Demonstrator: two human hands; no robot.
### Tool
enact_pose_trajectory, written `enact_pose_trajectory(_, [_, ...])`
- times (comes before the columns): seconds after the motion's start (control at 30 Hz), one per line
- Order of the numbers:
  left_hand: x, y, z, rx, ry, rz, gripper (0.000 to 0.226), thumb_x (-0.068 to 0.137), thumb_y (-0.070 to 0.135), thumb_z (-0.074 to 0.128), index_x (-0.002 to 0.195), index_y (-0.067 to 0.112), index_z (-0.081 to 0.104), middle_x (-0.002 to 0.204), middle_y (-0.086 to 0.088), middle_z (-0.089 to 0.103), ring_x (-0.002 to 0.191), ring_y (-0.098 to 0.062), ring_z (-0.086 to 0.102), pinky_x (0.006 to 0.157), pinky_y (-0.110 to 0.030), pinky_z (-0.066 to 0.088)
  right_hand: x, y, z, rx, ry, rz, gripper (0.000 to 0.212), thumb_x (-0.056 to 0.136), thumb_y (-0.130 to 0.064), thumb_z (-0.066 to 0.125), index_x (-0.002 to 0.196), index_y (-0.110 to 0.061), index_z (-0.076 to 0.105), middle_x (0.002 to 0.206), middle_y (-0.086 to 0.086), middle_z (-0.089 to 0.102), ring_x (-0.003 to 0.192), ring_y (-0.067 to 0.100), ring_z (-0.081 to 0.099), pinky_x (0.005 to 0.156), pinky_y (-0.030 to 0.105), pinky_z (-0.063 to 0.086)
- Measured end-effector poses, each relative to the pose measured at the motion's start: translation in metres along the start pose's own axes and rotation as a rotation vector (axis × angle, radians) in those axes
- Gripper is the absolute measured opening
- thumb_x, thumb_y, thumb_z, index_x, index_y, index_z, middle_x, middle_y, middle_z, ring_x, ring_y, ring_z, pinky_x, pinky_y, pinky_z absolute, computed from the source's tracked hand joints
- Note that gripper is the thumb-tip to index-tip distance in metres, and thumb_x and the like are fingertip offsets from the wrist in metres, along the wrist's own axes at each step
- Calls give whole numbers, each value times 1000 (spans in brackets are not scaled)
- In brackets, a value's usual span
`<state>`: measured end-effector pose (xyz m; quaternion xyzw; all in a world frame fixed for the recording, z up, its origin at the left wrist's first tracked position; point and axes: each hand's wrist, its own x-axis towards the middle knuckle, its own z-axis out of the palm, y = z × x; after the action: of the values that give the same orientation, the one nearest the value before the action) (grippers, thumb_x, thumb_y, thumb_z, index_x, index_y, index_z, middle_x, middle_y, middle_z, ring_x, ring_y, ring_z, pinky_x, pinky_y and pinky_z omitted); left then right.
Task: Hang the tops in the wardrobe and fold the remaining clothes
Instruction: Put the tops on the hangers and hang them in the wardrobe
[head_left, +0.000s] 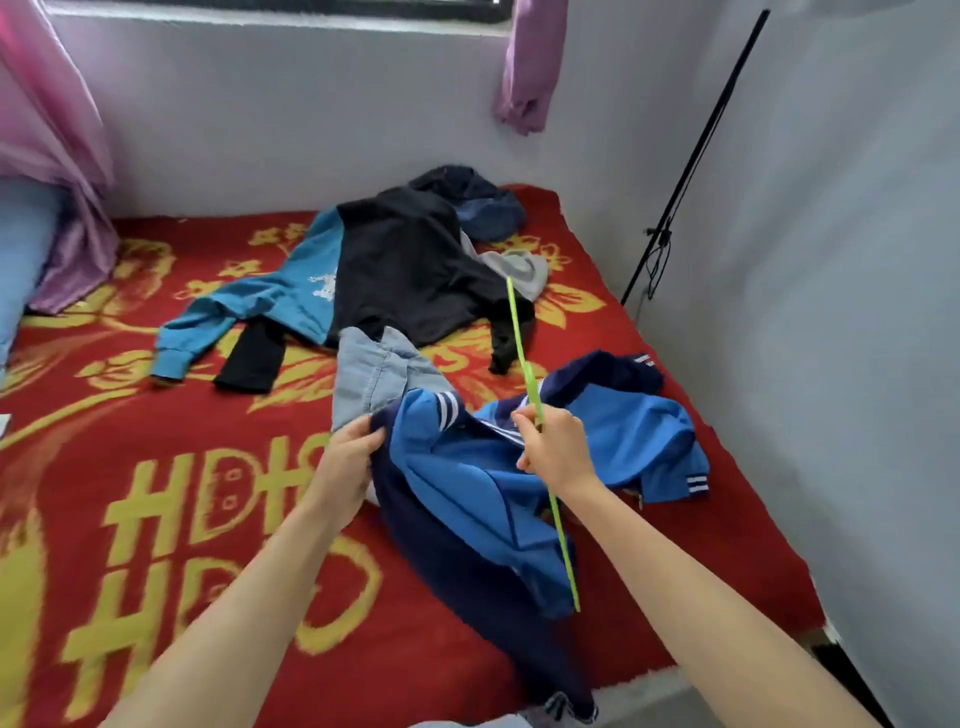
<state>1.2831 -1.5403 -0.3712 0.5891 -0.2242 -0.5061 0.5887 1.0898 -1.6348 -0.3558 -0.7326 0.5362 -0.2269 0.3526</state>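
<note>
A blue and navy track jacket (467, 488) lies crumpled at the near right of the bed. My left hand (353, 452) grips its navy edge near the striped collar. My right hand (556, 447) grips a thin green hanger (524, 353), seen edge-on, held over the jacket. Light blue jeans (379, 369) lie just beyond the jacket. Farther back a black top (410, 270) lies over a teal sweatshirt (260, 306). A grey garment (519, 267) and dark blue clothes (478, 202) sit near the wall.
The bed carries a red blanket with yellow flowers and letters (171, 467). Walls close it in at the back and right. A black stand (691, 166) leans in the right corner. Pink curtains (57, 130) hang at the left, beside a blue pillow (21, 249).
</note>
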Motion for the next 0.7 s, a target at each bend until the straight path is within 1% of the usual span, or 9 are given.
enact_pose_trajectory(0.03, [-6,10,-9,-14,-20,5,29,95,-2,37,103,7,63,77,1,73,67,-13,68,51,-19,51,0,8,4,-70,-42,14,16,94,-7,48,87,-3,63,61,16,59,43,4,59,53,20,47])
enact_pose_trajectory(0.07, [-13,20,-15,-28,-41,10,31,94,-4,35,104,6,62,79,-1,73,68,-13,68,53,-18,51,-1,14,12,-134,-90,29,16,93,-10,51,99,-6,65,71,16,64,55,10,65,61,19,48])
enact_pose_trajectory(0.13, [-25,36,-25,-10,-64,21,34,92,-8,32,102,4,62,80,-5,72,72,-17,67,56,-18,52,-3,22,35,-221,-179,35,36,88,-21,62,122,-8,60,102,17,68,94,30,66,84,29,45])
enact_pose_trajectory(0.2, [-36,52,-33,13,-78,44,34,91,-9,31,98,3,62,78,-5,72,70,-17,67,57,-19,52,-4,16,61,-228,-215,3,50,85,-25,66,131,-9,53,121,12,63,113,29,57,92,32,38])
enact_pose_trajectory(0.27, [-45,67,-38,58,-70,81,33,91,-8,31,98,2,62,76,-5,72,69,-17,67,58,-21,51,-3,5,82,-236,-200,-45,49,85,-24,64,131,-11,52,126,9,60,118,26,53,92,30,36])
enact_pose_trajectory(0.43, [-63,104,-52,61,-31,174,35,90,-9,27,90,0,61,63,-2,68,54,-12,64,47,-15,46,17,-26,102,-19,-81,-85,24,86,-17,56,104,-6,69,96,16,70,90,31,61,72,33,36])
enact_pose_trajectory(0.5, [-65,123,-66,31,72,224,48,89,-8,26,79,6,70,62,-1,69,56,-12,63,48,-14,46,35,-46,85,124,-58,-100,15,84,-13,61,90,-3,70,78,15,68,70,22,57,60,31,38])
enact_pose_trajectory(0.6, [-56,147,-94,-27,283,271,62,88,-1,28,50,20,72,55,4,66,55,-10,61,51,-15,45,62,-90,25,192,-217,-220,4,82,-7,69,80,-8,65,61,6,55,41,2,44,40,16,33])
enact_pose_trajectory(0.7, [-43,155,-117,51,527,311,51,88,1,35,47,14,62,44,7,56,50,-9,50,48,-19,38,65,-147,-33,88,-378,-388,9,79,-6,72,73,-11,67,53,-3,55,38,0,43,41,13,35])
